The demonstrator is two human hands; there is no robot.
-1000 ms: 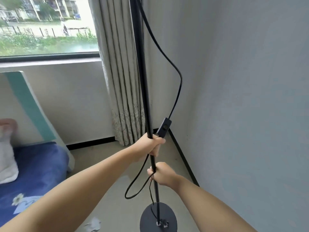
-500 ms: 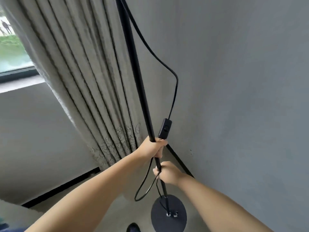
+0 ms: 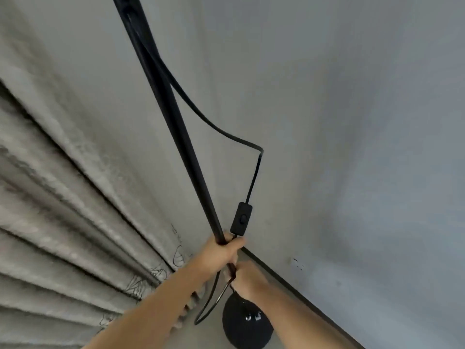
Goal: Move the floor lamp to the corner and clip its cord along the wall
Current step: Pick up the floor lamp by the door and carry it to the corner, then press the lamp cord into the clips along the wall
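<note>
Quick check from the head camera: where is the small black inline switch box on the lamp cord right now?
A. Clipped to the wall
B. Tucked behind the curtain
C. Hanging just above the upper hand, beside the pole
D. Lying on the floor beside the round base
C. The small black inline switch box hangs on the thin black cord directly above the left hand, close beside the black metal lamp pole, clear of the grey wall.

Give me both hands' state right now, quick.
Left hand: closed around the thin black metal lamp pole, just below the black inline cord switch.
Right hand: closed on the same pole, lower down.
</note>
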